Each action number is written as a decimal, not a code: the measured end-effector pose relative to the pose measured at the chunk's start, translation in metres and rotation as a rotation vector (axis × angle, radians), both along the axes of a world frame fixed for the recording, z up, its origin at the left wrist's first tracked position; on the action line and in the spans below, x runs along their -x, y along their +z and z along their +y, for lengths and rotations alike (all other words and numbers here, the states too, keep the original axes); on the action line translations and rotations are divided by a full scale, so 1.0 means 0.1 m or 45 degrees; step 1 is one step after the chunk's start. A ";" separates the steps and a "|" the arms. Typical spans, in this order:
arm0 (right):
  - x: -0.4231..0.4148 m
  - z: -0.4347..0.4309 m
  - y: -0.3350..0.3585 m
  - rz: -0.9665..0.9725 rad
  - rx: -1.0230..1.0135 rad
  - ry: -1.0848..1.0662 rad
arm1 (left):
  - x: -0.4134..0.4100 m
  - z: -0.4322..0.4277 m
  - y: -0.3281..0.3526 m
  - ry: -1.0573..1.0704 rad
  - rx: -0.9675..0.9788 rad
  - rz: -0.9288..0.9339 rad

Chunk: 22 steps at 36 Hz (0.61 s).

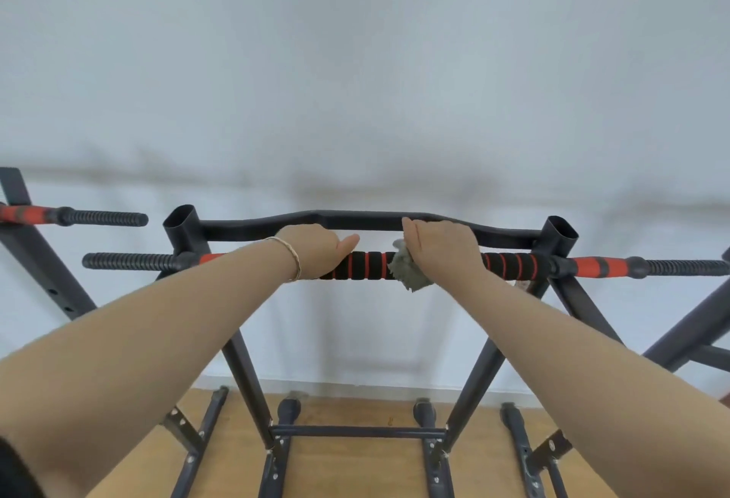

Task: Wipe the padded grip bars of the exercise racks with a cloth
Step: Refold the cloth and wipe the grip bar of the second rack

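- Head view: a rack (241, 355) stands on a wood floor (355, 470) against a pale wall (355, 62)
- The bar (367, 265), black foam with red rings, runs left to right across the rack's top, on its near side
- Left hand (316, 248), bracelet (292, 260) at the wrist, curls over the bar left of middle, gripping it
- Right hand (442, 248) clasps the grey cloth (409, 272) round the bar just right of middle
- Cloth edges hang below the bar

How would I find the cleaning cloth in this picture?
Start at the dark metal rack in the middle. Its black padded bar with red rings crosses it. The cloth is the crumpled grey-green rag under the right hand, the only limp thing there.
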State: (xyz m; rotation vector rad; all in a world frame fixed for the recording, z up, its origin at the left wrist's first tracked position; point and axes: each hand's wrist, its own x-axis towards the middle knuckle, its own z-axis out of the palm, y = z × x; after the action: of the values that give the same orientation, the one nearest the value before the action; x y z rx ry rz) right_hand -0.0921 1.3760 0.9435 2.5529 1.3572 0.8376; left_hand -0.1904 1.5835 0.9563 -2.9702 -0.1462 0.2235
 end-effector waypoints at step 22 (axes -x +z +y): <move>-0.12 0.39 0.13 1.020 0.286 -0.255 | 0.21 -0.01 -0.21 -0.107 -0.141 -0.274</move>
State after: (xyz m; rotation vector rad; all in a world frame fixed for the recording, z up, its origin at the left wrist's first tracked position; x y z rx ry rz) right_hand -0.0801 1.4151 0.9565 2.8652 1.2002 -0.4118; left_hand -0.2110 1.5826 0.9351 -2.8747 -0.0568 -0.1115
